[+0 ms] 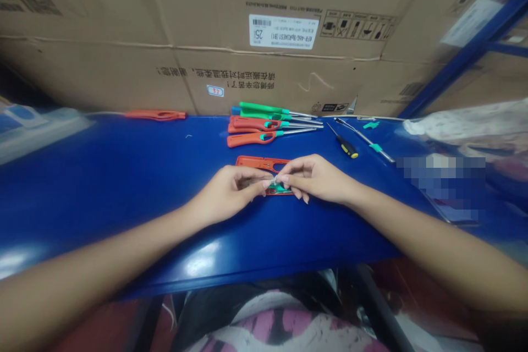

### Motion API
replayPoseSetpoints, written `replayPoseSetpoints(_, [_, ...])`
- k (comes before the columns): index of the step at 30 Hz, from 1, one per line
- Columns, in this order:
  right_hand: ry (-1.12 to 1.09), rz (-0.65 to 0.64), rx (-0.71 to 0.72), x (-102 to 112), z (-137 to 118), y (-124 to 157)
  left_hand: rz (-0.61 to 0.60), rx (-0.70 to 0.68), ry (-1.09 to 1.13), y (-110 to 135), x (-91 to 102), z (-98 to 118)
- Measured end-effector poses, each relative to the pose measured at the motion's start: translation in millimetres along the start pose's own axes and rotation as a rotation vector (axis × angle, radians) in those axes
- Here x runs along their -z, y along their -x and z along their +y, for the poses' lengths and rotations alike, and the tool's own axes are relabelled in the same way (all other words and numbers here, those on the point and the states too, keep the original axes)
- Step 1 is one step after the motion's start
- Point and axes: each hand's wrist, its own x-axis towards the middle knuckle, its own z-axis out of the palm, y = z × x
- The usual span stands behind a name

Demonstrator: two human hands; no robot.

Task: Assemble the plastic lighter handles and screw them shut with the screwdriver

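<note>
My left hand [231,190] and my right hand [315,179] meet fingertip to fingertip over an open orange lighter shell [259,164] that lies flat on the blue table [124,187]. Both hands pinch a small pale part [273,180] between them, too small to name. A teal piece [279,189] sits in the shell just under my right fingers. Behind the shell lies a row of long-nosed lighters [268,124], orange and green with metal tubes.
A yellow-and-black screwdriver [344,143] and a thin metal tube with a teal piece [367,140] lie to the right. A single orange shell half [157,115] rests at the back left. Cardboard boxes [247,33] wall the table's far edge. A blue rack post [466,55] rises at right.
</note>
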Motion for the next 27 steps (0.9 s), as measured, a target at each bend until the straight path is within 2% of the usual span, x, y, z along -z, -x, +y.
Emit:
replayPoseSetpoints(6, [0.008,0.030,-0.015,-4,-2,1,0.005,-0.047,0.011,2,-1.2,-6])
replayPoseSetpoints(20, [-0.015,0.038,-0.032,-3,-2,-1,0.043,-0.027,0.021,2,-5.0,-9])
replayPoseSetpoints(27, [-0.059,0.083,0.036,-2,-1,-2,0.046,-0.007,0.014,2,-4.5,-8])
